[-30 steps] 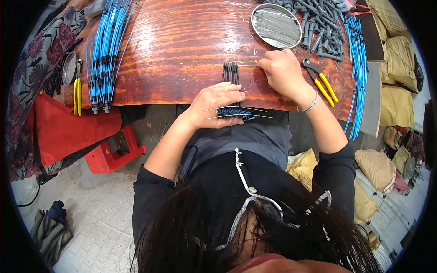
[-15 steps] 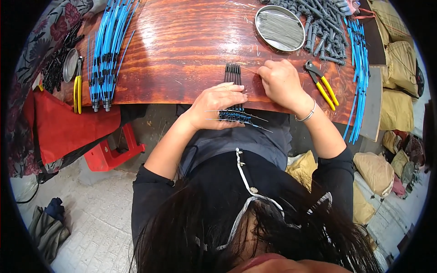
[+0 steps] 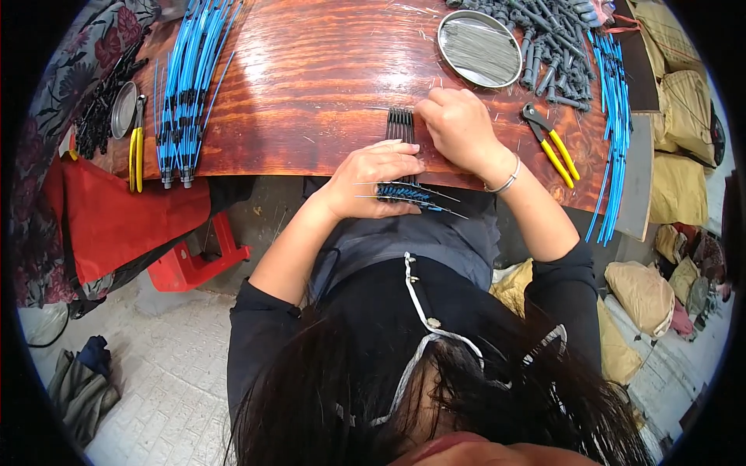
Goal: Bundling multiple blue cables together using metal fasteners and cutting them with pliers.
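Observation:
My left hand (image 3: 377, 177) is closed around a flat row of thin black rods (image 3: 399, 122) at the near edge of the table. The rods' far tips lie side by side on the wood. Blue lengths and a few thin wires poke out on the near side of that hand. My right hand (image 3: 458, 128) is pinched at the right side of the far tips, its fingertips partly hidden. A thin wire (image 3: 377, 107) sticks out to the left of those tips, in line with the pinch.
A round metal dish (image 3: 480, 48) holds many thin wires. Grey plastic parts (image 3: 552, 58) are piled beside it. Yellow-handled pliers (image 3: 550, 144) lie at right, others (image 3: 136, 147) at left. Blue rods lie in bundles left (image 3: 190, 70) and right (image 3: 618, 140). Below is a red stool (image 3: 186, 268).
My right hand has moved left, up against the far tips of the rods. The thin wire now shows on their left side. My left hand keeps its hold almost in place.

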The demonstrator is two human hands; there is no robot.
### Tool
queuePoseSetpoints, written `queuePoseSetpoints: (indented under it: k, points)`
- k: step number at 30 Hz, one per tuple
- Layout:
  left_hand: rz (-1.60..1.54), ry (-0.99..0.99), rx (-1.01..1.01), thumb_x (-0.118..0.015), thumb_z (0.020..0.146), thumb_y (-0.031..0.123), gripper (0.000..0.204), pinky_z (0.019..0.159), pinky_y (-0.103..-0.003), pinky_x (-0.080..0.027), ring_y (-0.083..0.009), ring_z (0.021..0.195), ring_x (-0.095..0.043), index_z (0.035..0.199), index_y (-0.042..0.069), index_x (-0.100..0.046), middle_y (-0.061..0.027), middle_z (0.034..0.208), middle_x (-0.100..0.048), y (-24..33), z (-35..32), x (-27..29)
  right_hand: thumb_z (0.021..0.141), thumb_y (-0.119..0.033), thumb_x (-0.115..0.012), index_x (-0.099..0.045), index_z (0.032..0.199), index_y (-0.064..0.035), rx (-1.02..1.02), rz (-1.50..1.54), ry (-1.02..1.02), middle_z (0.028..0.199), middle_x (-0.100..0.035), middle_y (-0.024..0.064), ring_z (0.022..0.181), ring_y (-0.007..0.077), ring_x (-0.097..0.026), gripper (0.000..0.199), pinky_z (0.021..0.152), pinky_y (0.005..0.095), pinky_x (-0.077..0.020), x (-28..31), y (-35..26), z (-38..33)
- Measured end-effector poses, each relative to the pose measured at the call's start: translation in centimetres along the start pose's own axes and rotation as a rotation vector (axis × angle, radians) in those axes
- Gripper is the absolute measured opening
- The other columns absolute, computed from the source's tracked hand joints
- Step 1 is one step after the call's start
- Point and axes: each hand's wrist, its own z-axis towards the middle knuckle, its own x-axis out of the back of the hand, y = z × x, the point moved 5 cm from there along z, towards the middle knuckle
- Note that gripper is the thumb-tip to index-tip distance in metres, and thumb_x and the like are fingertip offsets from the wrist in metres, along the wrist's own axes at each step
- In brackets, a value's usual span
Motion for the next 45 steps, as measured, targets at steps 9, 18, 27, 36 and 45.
queuePoseSetpoints:
  k: [9, 18, 27, 36, 45]
  points:
    - [0.036, 0.027, 0.006, -0.079, 0.054, 0.025, 0.051, 0.088, -0.041, -0.043, -0.0296, 0.099, -0.056, 0.096, 0.004, -0.06, -0.01, 0.095, -0.062, 0.3, 0.0, 0.3, 0.075, -0.018, -0.06, -0.053, 0.113, -0.0122, -0.315, -0.068, -0.058, 0.125, -0.042, 0.0092, 0.118, 0.0292, -0.037, 0.039, 0.096, 0.0504, -0.0249, 1.7, 0.3, -7.0]
    - [0.022, 0.078, -0.006, -0.08, 0.052, 0.023, 0.045, 0.086, -0.038, -0.045, -0.027, 0.097, -0.057, 0.09, 0.006, -0.061, -0.0069, 0.093, -0.063, 0.1, -0.1, 0.0, 0.067, -0.048, -0.065, -0.043, 0.125, -0.0148, -0.211, 0.158, -0.113, 0.136, -0.029, 0.0119, 0.128, 0.0325, -0.021, 0.071, 0.101, 0.0541, -0.0103, 1.6, -1.1, -6.9]
    - [-0.057, 0.123, 0.267, -0.07, 0.056, 0.015, 0.036, 0.078, -0.036, -0.048, -0.0269, 0.089, -0.058, 0.091, 0.012, -0.062, -0.0082, 0.095, -0.061, -0.7, -1.3, -0.4, 0.065, -0.025, -0.073, -0.061, 0.101, -0.0084, -0.311, 0.842, 0.259, 0.107, -0.06, 0.0063, 0.114, 0.0231, -0.046, 0.042, 0.103, 0.0487, -0.0144, -1.4, -7.4, -4.3]
    - [-0.257, 0.013, 0.078, -0.077, 0.055, 0.022, 0.046, 0.076, -0.033, -0.046, -0.0266, 0.083, -0.059, 0.093, 0.003, -0.06, -0.0123, 0.091, -0.06, 5.9, 0.4, -0.7, 0.074, -0.019, -0.068, -0.063, 0.086, -0.0038, -0.053, 1.036, 0.286, 0.078, -0.063, 0.0092, 0.067, 0.019, -0.061, 0.02, 0.062, 0.0288, -0.0477, 7.0, -9.9, -5.6]
    - [-0.338, 0.069, 0.468, -0.058, 0.071, 0.001, 0.027, 0.076, -0.031, -0.045, -0.0174, 0.088, -0.056, 0.098, 0.005, -0.058, -0.0073, 0.091, -0.06, 1.1, -5.6, -7.1, 0.071, -0.017, -0.07, -0.061, 0.088, -0.002, -0.213, 1.113, 0.282, 0.077, -0.062, 0.0111, 0.065, 0.0194, -0.06, 0.024, 0.062, 0.0277, -0.0464, 0.3, -8.8, -8.5]
